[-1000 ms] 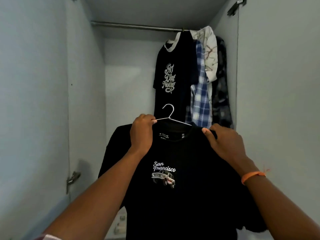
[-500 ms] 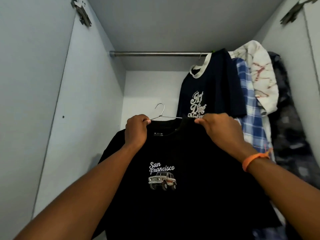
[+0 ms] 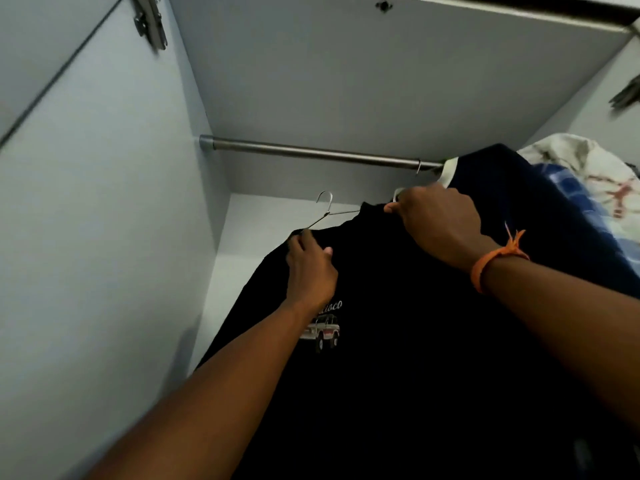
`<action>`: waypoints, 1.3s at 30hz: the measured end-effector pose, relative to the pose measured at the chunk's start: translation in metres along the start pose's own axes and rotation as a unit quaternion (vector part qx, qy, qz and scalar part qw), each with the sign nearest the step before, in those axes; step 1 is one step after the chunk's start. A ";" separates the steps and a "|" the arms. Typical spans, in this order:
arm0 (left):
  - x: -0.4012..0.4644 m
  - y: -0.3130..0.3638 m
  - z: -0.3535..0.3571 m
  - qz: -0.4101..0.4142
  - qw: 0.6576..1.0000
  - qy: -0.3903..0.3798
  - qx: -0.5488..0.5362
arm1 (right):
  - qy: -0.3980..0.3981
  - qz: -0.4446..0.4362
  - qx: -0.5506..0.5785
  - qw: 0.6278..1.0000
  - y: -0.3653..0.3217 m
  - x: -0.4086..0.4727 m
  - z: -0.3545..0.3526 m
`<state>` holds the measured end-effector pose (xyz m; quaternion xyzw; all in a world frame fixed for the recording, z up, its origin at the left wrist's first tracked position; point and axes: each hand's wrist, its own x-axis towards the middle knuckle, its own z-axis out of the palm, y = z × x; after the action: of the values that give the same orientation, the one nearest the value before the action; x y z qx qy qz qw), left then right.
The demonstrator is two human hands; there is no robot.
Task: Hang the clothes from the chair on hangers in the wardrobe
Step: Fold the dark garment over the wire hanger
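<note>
My left hand [image 3: 311, 268] and right hand [image 3: 438, 223] each gripped a shoulder of the limp, light black printed T-shirt [image 3: 398, 375] on its thin wire hanger [image 3: 327, 211], just below the steel wardrobe rail [image 3: 311, 153]; best held at the shoulders.

A home, seen from inside a bedroom wardrobe [image 3: 104, 237] — plain pale panels form its side wall, back and top, with a metal door hinge [image 3: 150, 20] on the side panel high to the left of the fingers. A steel clothes rail [image 3: 311, 154] spans the cabinet just above and beyond the fingers. To their right hang everyday garments — a dark T-shirt with a pale collar [image 3: 519, 202], a blue checked shirt [image 3: 581, 202] and a white patterned one [image 3: 588, 161].
</note>
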<state>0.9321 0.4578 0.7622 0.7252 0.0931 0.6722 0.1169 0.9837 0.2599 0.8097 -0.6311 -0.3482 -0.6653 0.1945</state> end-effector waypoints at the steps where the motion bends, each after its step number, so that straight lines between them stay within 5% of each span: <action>1: 0.013 0.002 0.004 0.011 1.000 -0.024 -0.016 | 0.007 0.007 -0.009 1.000 0.000 0.011 0.003; 18: 0.123 0.020 0.025 0.108 0.982 -0.154 -0.035 | 0.066 0.099 -0.051 0.992 0.008 0.119 0.049; 29: 0.111 0.022 0.023 0.115 0.981 -0.148 -0.056 | 0.087 0.043 -0.099 0.990 -0.001 0.117 0.042; 39: 0.030 0.059 -0.008 0.039 0.997 -0.062 -0.028 | 0.107 0.087 0.022 0.990 -0.018 0.043 0.022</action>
<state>0.9254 0.4109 0.8089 0.7647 0.0385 0.6326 0.1167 0.9816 0.2957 0.8468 -0.5801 -0.2837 -0.7016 0.3014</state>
